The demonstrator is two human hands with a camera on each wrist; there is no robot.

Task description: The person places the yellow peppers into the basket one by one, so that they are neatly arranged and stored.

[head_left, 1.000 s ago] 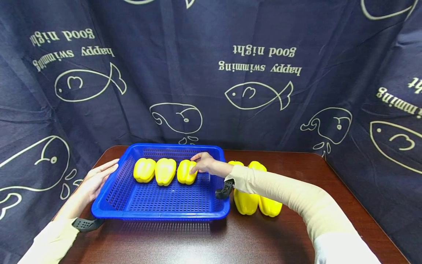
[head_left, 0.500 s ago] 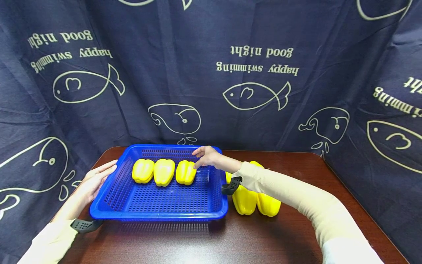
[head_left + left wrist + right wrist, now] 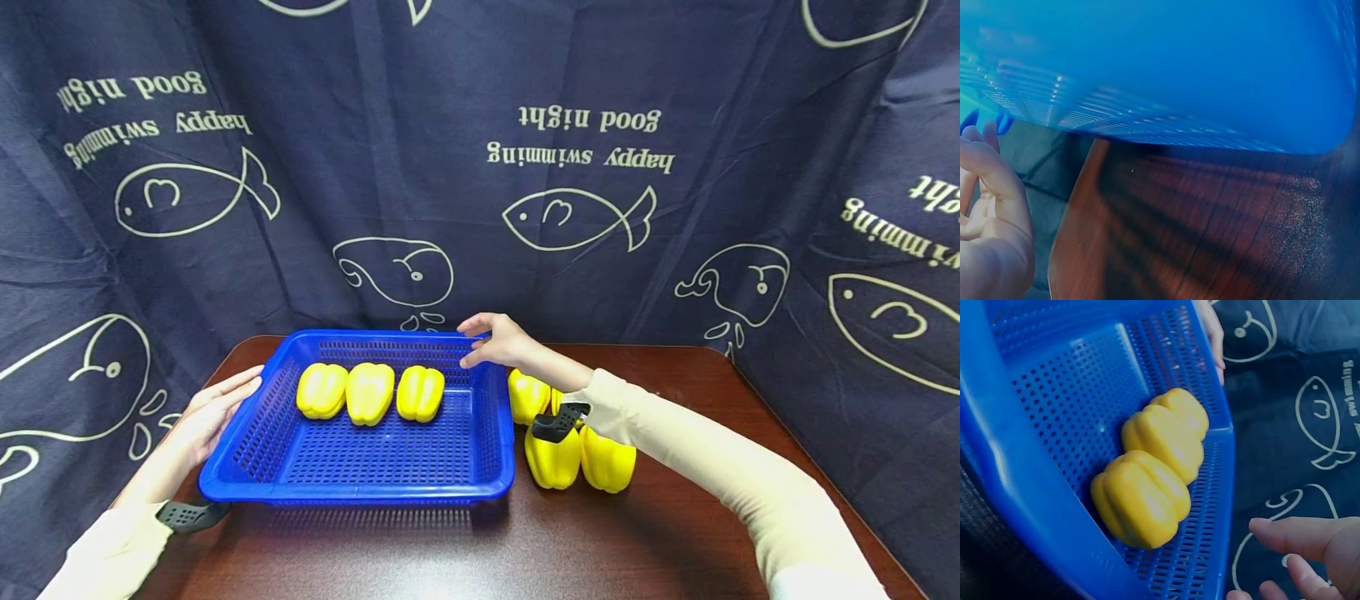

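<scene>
Three yellow bell peppers stand side by side in the blue plastic basket: a left pepper, a middle pepper and a right pepper. My right hand is above the basket's far right corner, holding nothing, fingers and thumb spread apart; the right wrist view shows it beside the basket wall. My left hand rests against the outside of the left rim, fingers mostly extended. Under my right forearm, several more yellow peppers sit on the table, partly covered by the wrist strap and sleeve.
The brown wooden table carries everything. A dark blue curtain with white fish drawings and lettering hangs behind it and along both sides. A black strap is on my left wrist and another strap on my right.
My right hand has let go of the right pepper in the basket and moved up and to the right, away from it. The left hand stays at the left rim.
</scene>
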